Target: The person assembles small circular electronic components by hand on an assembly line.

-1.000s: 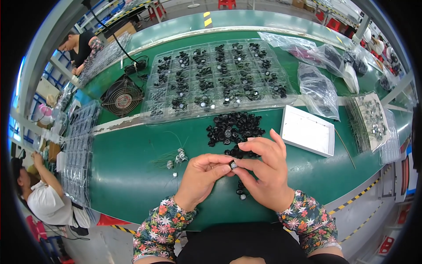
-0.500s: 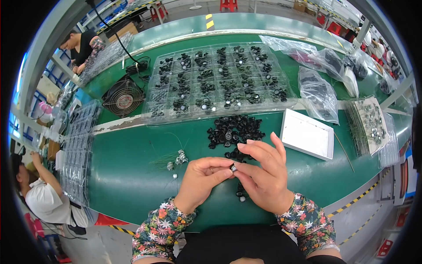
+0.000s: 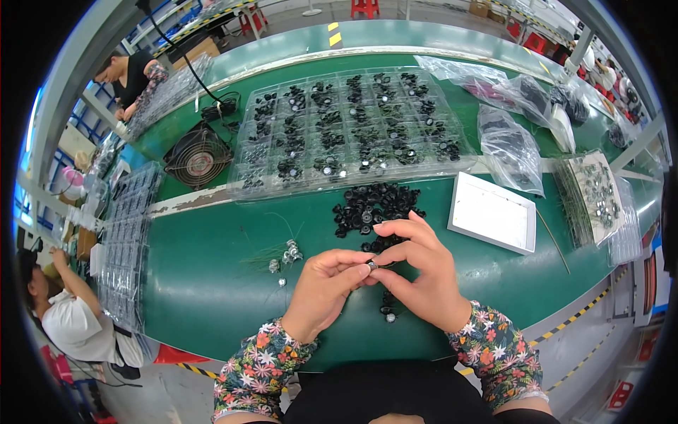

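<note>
Above the near middle of the green table (image 3: 205, 268), my left hand (image 3: 318, 290) and my right hand (image 3: 421, 277) meet fingertip to fingertip. Between them they pinch a small round black part with a silvery face (image 3: 371, 265), largely covered by the fingers. The other fingers of my right hand are raised and curved. Just beyond the hands lies a heap of round black parts (image 3: 371, 205), with a trail of them running under my right hand to a single silvery-faced piece (image 3: 390, 318). Left of my left hand rest several small silvery parts with thin wires (image 3: 292, 251).
A clear compartment tray (image 3: 346, 179) filled with black parts spans the back. Left of it stand a black fan (image 3: 198, 159) and more clear trays (image 3: 123, 261). At right are a white box (image 3: 492, 212), plastic bags (image 3: 510, 148) and a wired-parts board (image 3: 600, 201). Two people sit leftward.
My right hand's raised fingers have curled lower and inward. The pinched part has shifted slightly left and nearer, and both hands still hold it.
</note>
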Demonstrator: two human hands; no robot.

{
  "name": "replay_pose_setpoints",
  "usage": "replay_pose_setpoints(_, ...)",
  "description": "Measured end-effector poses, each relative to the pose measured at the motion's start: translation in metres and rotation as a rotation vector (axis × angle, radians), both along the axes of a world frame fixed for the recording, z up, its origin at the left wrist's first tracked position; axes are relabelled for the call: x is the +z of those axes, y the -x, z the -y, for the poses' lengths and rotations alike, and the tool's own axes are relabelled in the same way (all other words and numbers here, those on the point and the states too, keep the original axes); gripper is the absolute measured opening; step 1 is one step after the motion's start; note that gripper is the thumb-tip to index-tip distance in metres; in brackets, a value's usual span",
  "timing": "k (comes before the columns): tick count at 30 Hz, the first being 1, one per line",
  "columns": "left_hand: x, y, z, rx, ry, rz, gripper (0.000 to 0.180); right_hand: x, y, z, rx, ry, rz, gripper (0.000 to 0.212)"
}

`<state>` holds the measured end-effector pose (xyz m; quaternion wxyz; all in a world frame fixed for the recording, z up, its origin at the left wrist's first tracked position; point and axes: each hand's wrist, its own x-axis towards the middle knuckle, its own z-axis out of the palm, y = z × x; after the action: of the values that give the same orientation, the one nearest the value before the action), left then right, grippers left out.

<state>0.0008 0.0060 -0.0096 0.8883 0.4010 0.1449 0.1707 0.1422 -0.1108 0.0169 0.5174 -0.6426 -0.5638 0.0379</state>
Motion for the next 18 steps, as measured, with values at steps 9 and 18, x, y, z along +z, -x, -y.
replay_pose_setpoints(9,0.0015,-0.0006,0.0001,-0.01,-0.009,0.015,0.021,-0.0036,0.0,-0.0002,0.064,0.021,-0.246,0.014)
replay_pose_setpoints(18,0.0042,0.0004,0.0009,-0.025,-0.08,-0.001,0.021,-0.0049,-0.0005,-0.0004,0.07,0.039,-0.469,0.016)
